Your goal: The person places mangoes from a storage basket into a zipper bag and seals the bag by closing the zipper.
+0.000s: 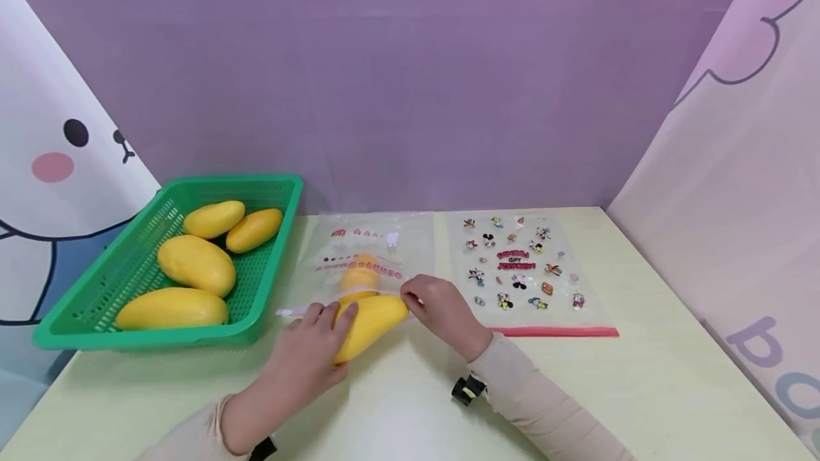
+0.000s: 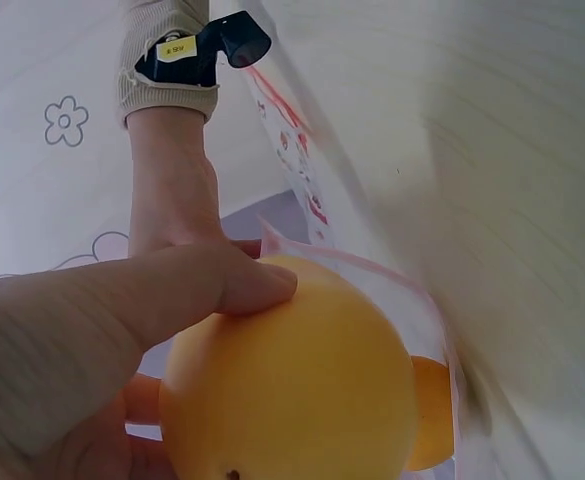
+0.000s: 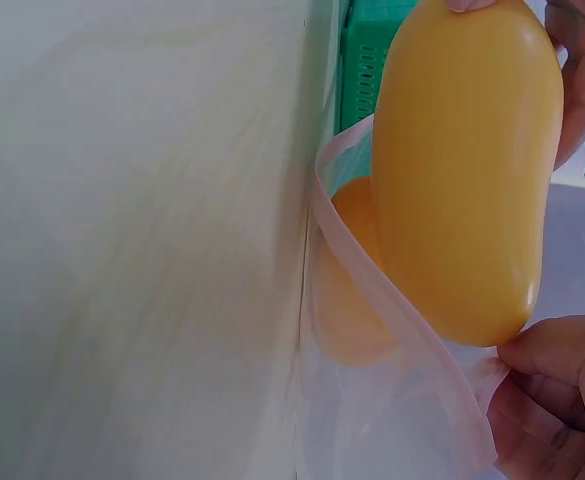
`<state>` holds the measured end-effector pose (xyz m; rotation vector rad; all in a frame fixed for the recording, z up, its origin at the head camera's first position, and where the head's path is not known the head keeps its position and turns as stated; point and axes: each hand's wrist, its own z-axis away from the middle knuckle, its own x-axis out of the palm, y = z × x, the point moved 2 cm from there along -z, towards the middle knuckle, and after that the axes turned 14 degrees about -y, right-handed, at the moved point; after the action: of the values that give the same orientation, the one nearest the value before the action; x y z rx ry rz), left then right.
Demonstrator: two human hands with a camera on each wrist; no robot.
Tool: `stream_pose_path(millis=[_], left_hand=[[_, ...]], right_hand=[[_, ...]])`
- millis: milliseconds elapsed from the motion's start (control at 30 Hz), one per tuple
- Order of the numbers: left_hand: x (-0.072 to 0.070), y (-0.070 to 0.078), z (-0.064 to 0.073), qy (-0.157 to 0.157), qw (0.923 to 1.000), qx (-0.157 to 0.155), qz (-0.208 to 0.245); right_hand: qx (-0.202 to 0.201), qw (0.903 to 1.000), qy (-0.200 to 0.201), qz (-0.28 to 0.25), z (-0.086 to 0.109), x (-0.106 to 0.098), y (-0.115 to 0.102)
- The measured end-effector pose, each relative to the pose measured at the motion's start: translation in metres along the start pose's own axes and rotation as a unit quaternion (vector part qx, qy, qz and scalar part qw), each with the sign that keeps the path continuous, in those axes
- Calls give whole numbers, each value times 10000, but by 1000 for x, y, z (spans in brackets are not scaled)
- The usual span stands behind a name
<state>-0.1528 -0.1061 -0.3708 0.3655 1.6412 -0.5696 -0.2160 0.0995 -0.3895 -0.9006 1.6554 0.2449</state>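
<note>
My left hand (image 1: 310, 347) grips a yellow mango (image 1: 374, 322) at the mouth of a clear printed zip bag (image 1: 410, 233). In the left wrist view the thumb lies across the top of that mango (image 2: 292, 390). A second mango (image 1: 360, 279) lies inside the bag; the right wrist view shows it (image 3: 352, 320) behind the bag's pinkish rim. With thumb and fingers, my right hand (image 1: 445, 311) pinches the edge of the bag's opening (image 3: 487, 385), close to the held mango's tip. The mouth stands apart on the near side.
A green basket (image 1: 272, 276) with several mangoes (image 1: 197, 265) stands at the left. To the right lies a flat zip bag (image 1: 538, 290) with cartoon prints and a red zip strip. Behind the table (image 1: 640, 390) rises a purple backdrop (image 1: 448, 91).
</note>
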Motion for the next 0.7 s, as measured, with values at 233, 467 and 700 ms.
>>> stream_pose_path(millis=[233,467,700], left_hand=[[3,3,-2,140,9997,45,-206],[4,5,-4,235,9990,20,-384],[6,9,-7,301,9981,-59,-538]], right_hand=[[7,10000,17,14,0,0,-1],[-67,9999,85,67,1,0,-1],[-96,9998,133,88,1,1,-1]])
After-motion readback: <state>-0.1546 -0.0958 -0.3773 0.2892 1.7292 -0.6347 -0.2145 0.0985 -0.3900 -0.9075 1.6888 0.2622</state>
